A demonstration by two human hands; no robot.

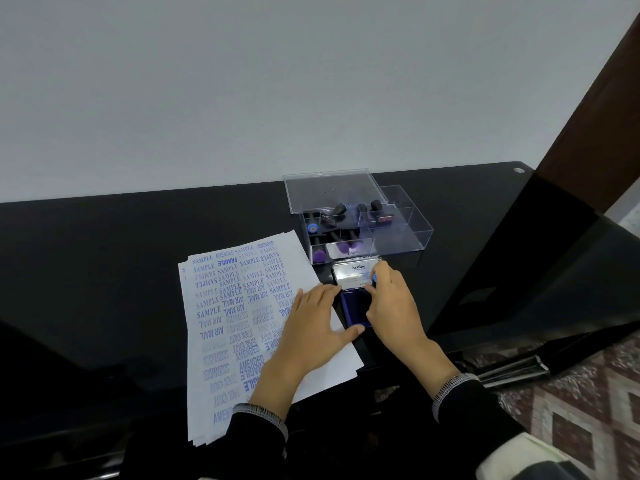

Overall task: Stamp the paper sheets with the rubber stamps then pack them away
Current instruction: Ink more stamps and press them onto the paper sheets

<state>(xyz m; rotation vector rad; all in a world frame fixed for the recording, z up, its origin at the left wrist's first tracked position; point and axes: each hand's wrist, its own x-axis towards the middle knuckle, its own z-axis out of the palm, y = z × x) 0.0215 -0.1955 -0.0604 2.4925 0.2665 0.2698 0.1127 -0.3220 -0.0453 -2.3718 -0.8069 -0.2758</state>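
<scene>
A stack of paper sheets (239,306) covered in blue stamped words lies on the black table (104,258). Right of it sits an ink pad (351,306), its lid (356,271) flipped up, blue pad showing. My right hand (391,303) grips a stamp with a blue top (374,278) and holds it down on the pad. My left hand (315,320) lies flat on the paper's right edge, its thumb touching the pad's near edge. Behind the pad stands a clear plastic box (398,230) with several black-handled stamps inside.
The box's clear lid (332,192) rests tilted on the box's far left part. A dark wooden post (595,109) rises at the right. Patterned floor (571,410) shows beyond the table's right edge. A plain wall is behind the table.
</scene>
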